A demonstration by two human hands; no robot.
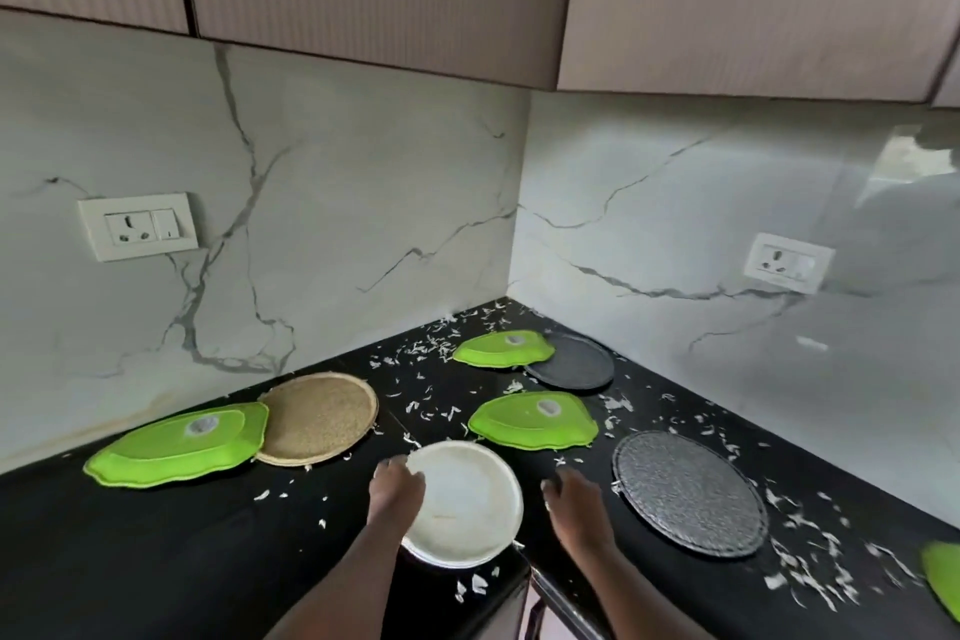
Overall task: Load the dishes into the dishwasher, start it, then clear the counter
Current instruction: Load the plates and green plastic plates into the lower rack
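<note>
Curls the fingers [408,469] of the left hand [397,486] over the left rim of the white plate [467,499], gripping it there. Holds the right hand [574,499] just right of that plate, fingers loosely bent toward the black counter [156,561] and closed on nothing that shows (too blurred to tell whether touching the surface). Finds the plate lying flat and right way up at the counter's inner corner, near rim seemingly poking past the front edge. Looks rigid, smooth and fairly light, so probably slick to bare skin and liable to chip or break if dropped. Best taken by the rim, thumb on top and fingers beneath, and easiest to get under at the overhanging edge. Shares the counter with a green plate [532,421] turned upside down just behind, a grey speckled plate [688,491] to the right, a woven tan plate [317,418] touched by a second green plate [176,447] to the left, and a third green plate [504,348] overlapping a dark plate [571,361] near the wall corner, all amid scattered white scraps [431,400].
</note>
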